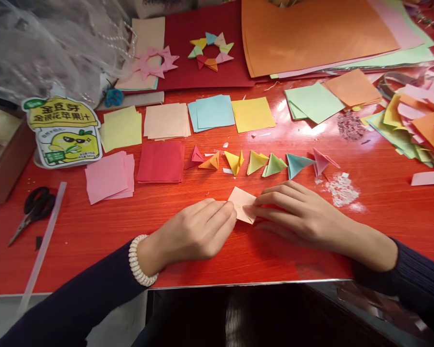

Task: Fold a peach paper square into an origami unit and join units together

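A small peach-coloured piece of folded paper (243,201) is held between my two hands, low over the red table near its front edge. My left hand (198,226) pinches its left side, with the fingers together. On the other side, my right hand (292,207) has its thumb and fingers at the paper's right edge. Just beyond them runs a row of folded paper pieces, among them a yellow one (234,162), a green one (275,165), a blue one (299,165) and a pink one (323,162).
Stacks of square paper, such as the red stack (161,162) and pink stack (109,176), lie behind and left. Scissors (32,209) and a clear strip (45,243) are at far left. Two paper rings (210,51) sit at the back. Paper scraps (425,115) pile up right.
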Action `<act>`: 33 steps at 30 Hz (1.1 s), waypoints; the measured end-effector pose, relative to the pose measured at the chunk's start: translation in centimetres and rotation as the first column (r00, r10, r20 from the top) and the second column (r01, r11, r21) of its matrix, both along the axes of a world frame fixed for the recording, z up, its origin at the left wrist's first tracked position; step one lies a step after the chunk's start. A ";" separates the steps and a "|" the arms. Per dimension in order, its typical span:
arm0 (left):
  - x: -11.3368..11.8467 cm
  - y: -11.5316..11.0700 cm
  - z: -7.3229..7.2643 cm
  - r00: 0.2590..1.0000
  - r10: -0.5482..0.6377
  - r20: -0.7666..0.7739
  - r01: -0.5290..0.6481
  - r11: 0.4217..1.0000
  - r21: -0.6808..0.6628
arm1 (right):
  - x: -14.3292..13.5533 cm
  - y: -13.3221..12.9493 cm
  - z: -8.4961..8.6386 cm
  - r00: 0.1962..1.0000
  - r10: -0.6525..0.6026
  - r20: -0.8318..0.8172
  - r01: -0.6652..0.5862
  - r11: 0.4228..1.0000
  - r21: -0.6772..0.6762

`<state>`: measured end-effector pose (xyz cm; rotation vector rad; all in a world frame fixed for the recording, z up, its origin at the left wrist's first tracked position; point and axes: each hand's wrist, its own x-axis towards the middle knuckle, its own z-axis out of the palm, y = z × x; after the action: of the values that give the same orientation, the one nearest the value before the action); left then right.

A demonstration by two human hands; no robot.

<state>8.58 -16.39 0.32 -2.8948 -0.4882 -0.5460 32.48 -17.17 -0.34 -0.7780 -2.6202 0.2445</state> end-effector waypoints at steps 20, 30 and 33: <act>2.5 0.2 0.1 0.810 0.576 -0.110 -0.503 0.586 -0.635 | -3.0 0.2 -0.5 0.894 -0.443 -0.072 0.402 0.863 -0.306; 3.0 0.4 0.3 0.773 0.617 -0.150 -0.561 0.553 -0.616 | -3.3 0.1 -0.7 0.887 -0.462 -0.029 0.448 0.872 -0.199; 3.0 0.3 0.2 0.773 0.618 -0.144 -0.574 0.585 -0.573 | -3.3 0.1 -0.7 0.886 -0.462 -0.029 0.450 0.875 -0.180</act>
<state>11.63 -16.08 0.49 -2.9166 -1.8705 -0.4252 29.13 -17.08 -1.05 -1.3905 -2.2825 0.3510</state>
